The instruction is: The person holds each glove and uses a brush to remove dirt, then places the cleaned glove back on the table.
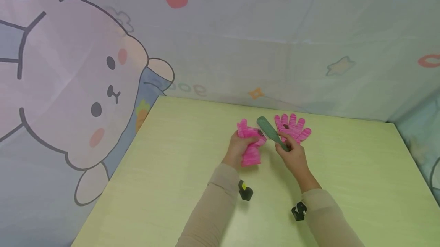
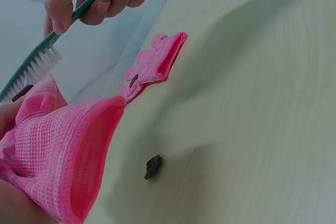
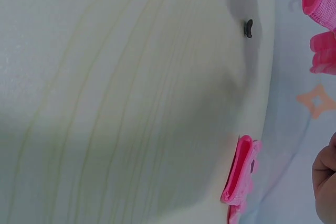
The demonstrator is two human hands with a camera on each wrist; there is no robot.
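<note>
My left hand (image 1: pixel 237 149) grips a pink knitted glove (image 1: pixel 252 156) above the table, its open cuff facing down. In my right hand (image 1: pixel 293 155) is the handle of a green brush (image 1: pixel 267 128) with white bristles (image 2: pixel 38 68). The bristles face the held glove, right by a dark lump (image 2: pixel 22 93) on it; whether they touch cannot be told. A second pink glove (image 1: pixel 295 129) lies with fingers spread just beyond my right hand, and a dark lump (image 1: pixel 286 126) sits on it too.
Another small dark lump (image 2: pixel 153 167) lies on the pale yellow-green table (image 1: pixel 165 170). Behind the table's far edge hangs a printed cloth (image 1: pixel 247 48) with a cartoon animal. Each wrist wears a small black device (image 1: pixel 245 191).
</note>
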